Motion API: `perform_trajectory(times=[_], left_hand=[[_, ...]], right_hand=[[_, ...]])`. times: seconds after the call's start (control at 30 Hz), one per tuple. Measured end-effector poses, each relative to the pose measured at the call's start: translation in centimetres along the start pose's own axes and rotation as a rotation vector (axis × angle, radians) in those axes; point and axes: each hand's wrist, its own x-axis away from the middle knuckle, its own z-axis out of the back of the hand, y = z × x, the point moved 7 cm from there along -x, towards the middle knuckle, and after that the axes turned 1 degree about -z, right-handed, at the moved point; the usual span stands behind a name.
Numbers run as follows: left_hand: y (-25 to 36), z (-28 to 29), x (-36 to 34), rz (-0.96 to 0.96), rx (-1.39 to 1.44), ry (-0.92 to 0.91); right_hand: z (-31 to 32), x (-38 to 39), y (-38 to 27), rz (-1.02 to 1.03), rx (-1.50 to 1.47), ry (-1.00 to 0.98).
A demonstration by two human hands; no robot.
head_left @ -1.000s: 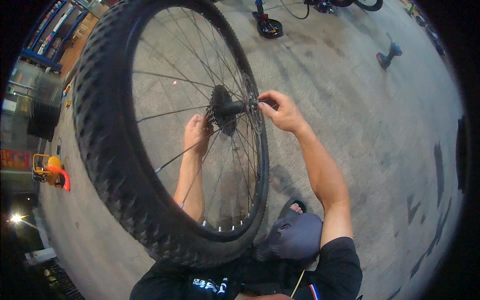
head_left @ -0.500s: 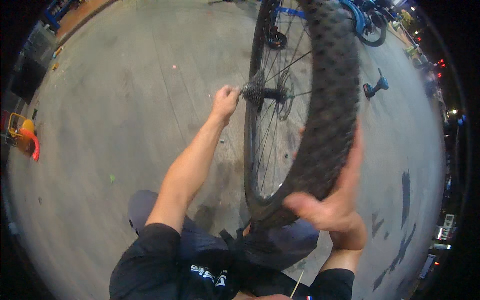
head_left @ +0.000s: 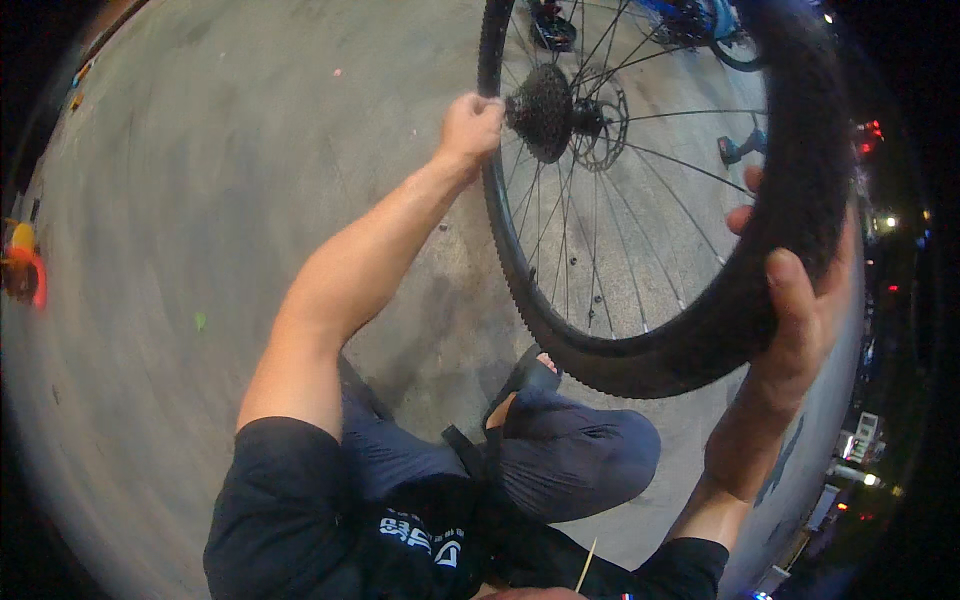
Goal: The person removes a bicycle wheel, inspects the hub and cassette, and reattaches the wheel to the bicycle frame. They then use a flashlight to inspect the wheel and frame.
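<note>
A bicycle wheel with a black knobby tyre (head_left: 640, 372) is held up in front of me, tilted, its upper part cut off by the picture's edge. My left hand (head_left: 472, 128) is closed at the axle end, just outside the dark cassette (head_left: 542, 113); its fingertips are partly hidden. A disc brake rotor (head_left: 602, 135) sits on the hub's other side. My right hand (head_left: 800, 300) wraps round the tyre at the right, thumb on the near side and fingertips showing between the spokes.
Beyond the spokes, a blue power drill (head_left: 738, 150) lies on the concrete floor (head_left: 250, 200). Blue bicycle parts (head_left: 700, 20) are at the upper right. An orange and yellow object (head_left: 22, 265) stands at the far left. My bent knee (head_left: 590, 455) is below the wheel.
The wheel has swung right and turned, so its cassette face and spokes show more openly. Both hands moved with it; my right hand went from open fingers along the tyre to wrapping it.
</note>
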Motion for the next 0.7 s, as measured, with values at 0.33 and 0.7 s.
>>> perform_trajectory(times=[0.33,0.7], left_hand=[[9.4,14.8,2.0,-0.155,-0.324,0.196],[10.9,15.2,1.0,-0.170,-0.709,0.200]], right_hand=[[-4.5,-0.9,0.5,-0.008,-0.297,-0.048],[-4.3,-4.4,8.4,-0.226,-0.514,-0.095]])
